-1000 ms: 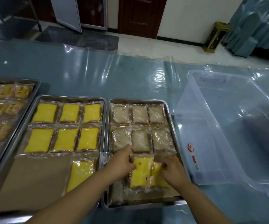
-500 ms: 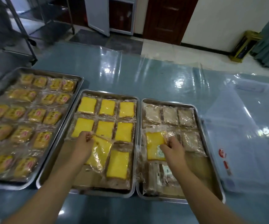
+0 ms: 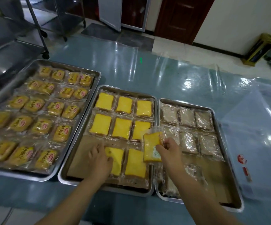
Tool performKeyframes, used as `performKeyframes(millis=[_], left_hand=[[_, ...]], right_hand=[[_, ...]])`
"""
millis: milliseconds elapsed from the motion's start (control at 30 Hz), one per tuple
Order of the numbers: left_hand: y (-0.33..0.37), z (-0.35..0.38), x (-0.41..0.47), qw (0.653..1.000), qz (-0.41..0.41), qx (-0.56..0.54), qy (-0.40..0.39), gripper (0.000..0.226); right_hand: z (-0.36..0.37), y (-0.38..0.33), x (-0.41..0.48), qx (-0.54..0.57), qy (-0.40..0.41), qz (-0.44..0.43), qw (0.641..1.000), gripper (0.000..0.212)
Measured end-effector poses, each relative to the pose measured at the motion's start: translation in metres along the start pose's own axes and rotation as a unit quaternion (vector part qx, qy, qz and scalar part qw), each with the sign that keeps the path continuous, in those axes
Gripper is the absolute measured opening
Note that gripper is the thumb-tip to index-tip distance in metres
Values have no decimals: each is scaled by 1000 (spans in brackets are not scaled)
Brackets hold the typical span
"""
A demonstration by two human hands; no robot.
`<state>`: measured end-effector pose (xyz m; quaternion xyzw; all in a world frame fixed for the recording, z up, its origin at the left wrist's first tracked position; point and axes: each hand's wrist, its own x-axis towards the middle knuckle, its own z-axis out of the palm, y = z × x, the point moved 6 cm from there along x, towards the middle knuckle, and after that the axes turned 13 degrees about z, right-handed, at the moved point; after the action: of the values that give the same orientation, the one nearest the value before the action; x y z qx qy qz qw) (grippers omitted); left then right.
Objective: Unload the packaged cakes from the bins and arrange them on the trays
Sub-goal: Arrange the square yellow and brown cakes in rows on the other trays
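Three steel trays lie side by side on the table. The middle tray point(image 3: 76, 146) holds two rows of yellow packaged cakes and two more in a third row. My left hand point(image 3: 99, 157) rests on the left cake of that third row point(image 3: 116, 159), fingers on its wrapper. My right hand point(image 3: 168, 151) pinches another yellow packaged cake point(image 3: 152, 147) and holds it tilted above the seam between the middle tray and the right tray point(image 3: 225, 168). The right tray carries two rows of brown packaged cakes point(image 3: 186, 118) and some loose packets near its front.
The left tray point(image 3: 4, 93) is full of orange-labelled cakes. A clear plastic bin point(image 3: 253, 143) sits right of the trays. A plastic sheet covers the blue table point(image 3: 147, 70). A metal rack on wheels point(image 3: 39, 30) stands past the far-left edge.
My left hand has laid its yellow cake flat in the middle tray's third row. My right hand has carried its yellow cake leftward, from over the right tray to the seam.
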<state>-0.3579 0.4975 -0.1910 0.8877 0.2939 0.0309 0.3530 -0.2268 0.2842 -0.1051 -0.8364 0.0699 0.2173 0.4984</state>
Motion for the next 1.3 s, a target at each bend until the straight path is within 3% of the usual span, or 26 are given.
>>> performKeyframes(millis=[67, 133, 233, 333, 400, 500, 567, 633, 700, 767, 833, 900, 1067, 1200, 1300], left_hand=[[18, -7, -4, 997, 63, -31, 24, 59], [39, -13, -10, 980, 103, -169, 18, 42], [53, -19, -16, 932, 53, -358, -11, 16], [38, -28, -17, 904, -25, -427, -12, 18], [19, -40, -18, 921, -65, -384, -6, 16], [-12, -62, -14, 943, -81, -323, 9, 27], [-32, -82, -7, 960, -69, -270, 33, 33], [-48, -95, -3, 978, -50, -199, 47, 34], [-55, -101, -2, 991, -21, -124, 49, 40], [-51, -103, -4, 997, 25, 8, 68, 46], [-40, -98, -7, 976, 89, 178, 85, 58], [-32, -88, -7, 957, 134, 250, 56, 66], [-18, -58, -8, 903, 292, 313, -24, 59], [-34, -27, -8, 899, 279, 305, -143, 76], [-42, -18, -2, 906, 252, 298, -166, 80]], right_hand=[[19, -3, -6, -5, -28, -4, 1000, 20], [44, -7, -15, -23, -60, -21, 998, 17], [84, -18, -32, -40, -111, -64, 991, 5], [122, -21, -51, -38, -220, -90, 971, 30], [137, -14, -55, -61, -235, -81, 967, 34], [141, -1, -51, -168, -186, -113, 961, 26], [140, 2, -52, -323, -140, -210, 912, 30], [140, 9, -56, -446, -96, -301, 837, 36], [141, 18, -59, -519, -77, -327, 786, 44], [142, 25, -60, -547, -83, -320, 769, 48], [140, 30, -57, -573, -67, -317, 753, 52], [139, 32, -56, -582, -74, -306, 750, 50], [140, 45, -48, -584, -109, -289, 750, 50], [142, 43, -51, -586, -125, -279, 750, 51], [134, 32, -58, -547, -126, -282, 778, 52]])
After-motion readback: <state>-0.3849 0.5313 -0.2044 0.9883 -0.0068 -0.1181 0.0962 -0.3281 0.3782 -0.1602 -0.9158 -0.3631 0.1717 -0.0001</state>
